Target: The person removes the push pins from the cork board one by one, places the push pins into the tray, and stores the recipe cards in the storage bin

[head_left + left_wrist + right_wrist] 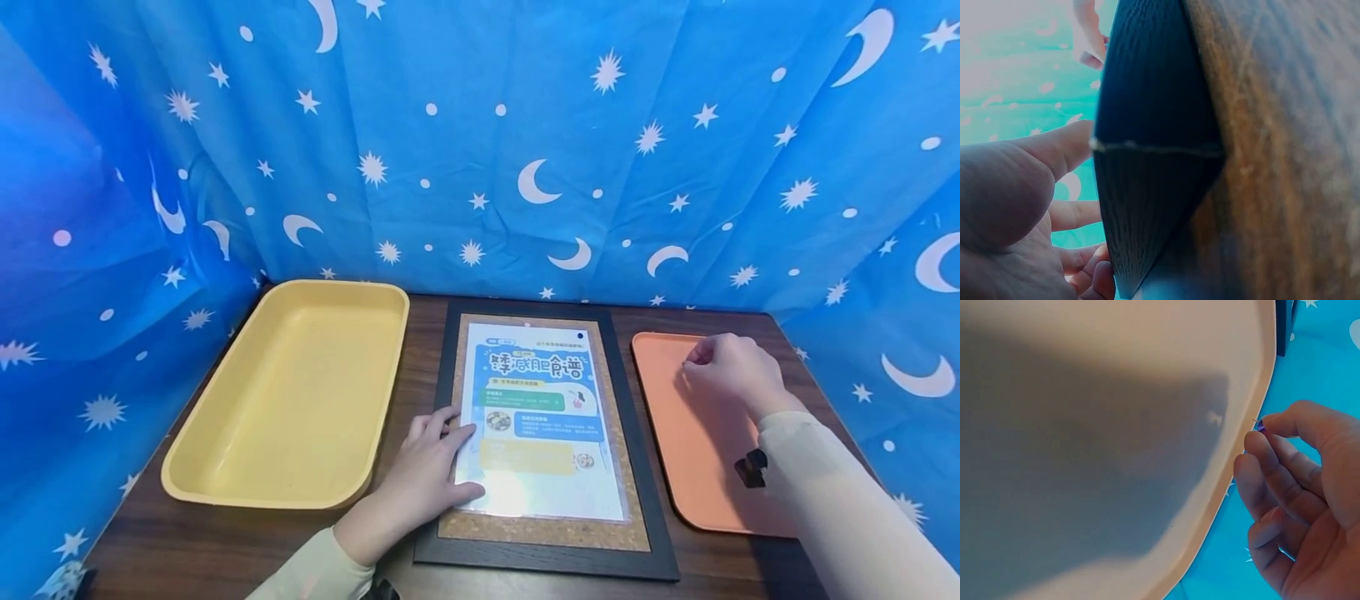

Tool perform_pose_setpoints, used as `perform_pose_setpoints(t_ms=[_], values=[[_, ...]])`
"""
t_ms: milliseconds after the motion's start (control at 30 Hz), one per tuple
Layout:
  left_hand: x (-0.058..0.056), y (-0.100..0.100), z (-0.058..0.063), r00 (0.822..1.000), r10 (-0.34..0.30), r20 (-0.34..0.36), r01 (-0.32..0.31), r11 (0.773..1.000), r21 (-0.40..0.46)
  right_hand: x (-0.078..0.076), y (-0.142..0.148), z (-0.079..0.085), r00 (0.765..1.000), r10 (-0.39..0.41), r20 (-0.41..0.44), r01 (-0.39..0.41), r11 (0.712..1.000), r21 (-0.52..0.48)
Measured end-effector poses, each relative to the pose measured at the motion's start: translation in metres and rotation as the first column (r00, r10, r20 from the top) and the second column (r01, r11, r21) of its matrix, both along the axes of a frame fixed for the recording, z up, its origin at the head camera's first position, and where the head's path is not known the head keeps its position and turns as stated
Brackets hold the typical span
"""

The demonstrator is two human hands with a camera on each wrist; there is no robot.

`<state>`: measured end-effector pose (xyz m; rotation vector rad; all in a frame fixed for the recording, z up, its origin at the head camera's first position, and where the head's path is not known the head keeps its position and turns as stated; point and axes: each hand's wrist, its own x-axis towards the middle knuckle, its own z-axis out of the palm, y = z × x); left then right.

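Observation:
A laminated sheet (pixel 536 425) with Chinese print lies on a black-framed corkboard (pixel 551 533). A dark pushpin (pixel 580 336) shows at the sheet's upper right corner. My left hand (pixel 423 471) rests its spread fingers and thumb on the sheet's left edge, across the frame's left side. My right hand (pixel 738 371) is over the far part of the orange tray (pixel 705 467). In the right wrist view it pinches a small purple pushpin (pixel 1261 426) between thumb and forefinger, its thin metal point sticking out.
To the left of the corkboard stands a deep yellow tray (pixel 300 400). The dark wooden table (pixel 247 542) is backed by a blue curtain (pixel 450 150) with white moons and stars, which also hangs along both sides.

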<state>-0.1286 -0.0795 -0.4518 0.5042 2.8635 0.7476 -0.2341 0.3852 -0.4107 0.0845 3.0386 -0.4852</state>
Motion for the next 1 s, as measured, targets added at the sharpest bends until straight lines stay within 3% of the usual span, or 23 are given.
perform_pose_setpoints(t_ms=[633,1000], values=[[0.0,0.0,0.001,1.0,-0.001,-0.008,0.001,1.0,0.001,0.002,0.008,-0.014,0.999,0.028,0.028,-0.028,1.0,0.006],[0.001,0.0,0.002,1.0,-0.007,-0.007,0.007,1.0,0.004,0.003,0.002,-0.015,0.998,0.058,-0.029,-0.058,0.998,0.006]])
